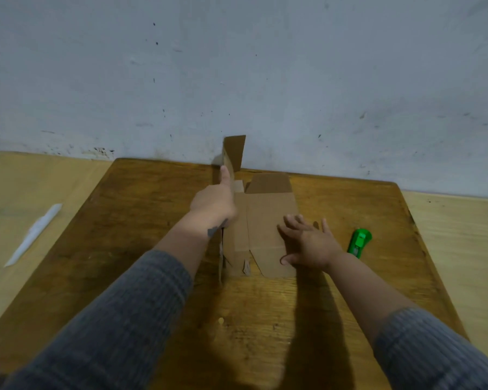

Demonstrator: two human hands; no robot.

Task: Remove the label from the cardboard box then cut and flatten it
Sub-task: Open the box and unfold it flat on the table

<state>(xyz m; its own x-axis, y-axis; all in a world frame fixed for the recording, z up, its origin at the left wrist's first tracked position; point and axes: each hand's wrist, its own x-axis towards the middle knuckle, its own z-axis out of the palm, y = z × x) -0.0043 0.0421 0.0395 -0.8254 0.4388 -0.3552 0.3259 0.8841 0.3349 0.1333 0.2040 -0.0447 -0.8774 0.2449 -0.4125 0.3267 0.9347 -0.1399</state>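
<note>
**Q:** What is nearest the camera?

**A:** I see two forearms in grey ribbed sleeves reaching away from me over a dark wooden board point(141, 220). Nothing else lies in the near part.

**Q:** And the hands?

**A:** My right hand point(307, 243) lies flat and open, fingers spread, palm pressing down on the cardboard box point(265, 220); it grasps nothing. My left hand point(213, 205) is beside the box's left edge, index finger stretched forward against an upright panel point(233, 152). Whether its other fingers grip the card I cannot tell; they are hidden.

**Q:** Where is the box?

**A:** Mid-board, between the hands. It looks already slit open and mostly laid flat, one flap point(268, 182) lying toward the far edge, the left panel standing. Some torn paper hangs at the near left corner.

**Q:** How should this step go?

**A:** I judge it is the flattening. I would keep the right palm firmly anchored so the sheet cannot slide, then fold the standing panel outward along its crease, running the left fingers down the fold.

**Q:** Anything beyond?

**A:** A green cutter point(359, 243) rests just right of my right wrist, untouched. Far left, on paler wood, a white strip point(34, 235), possibly the peeled label. Behind stands a scuffed grey wall.
</note>
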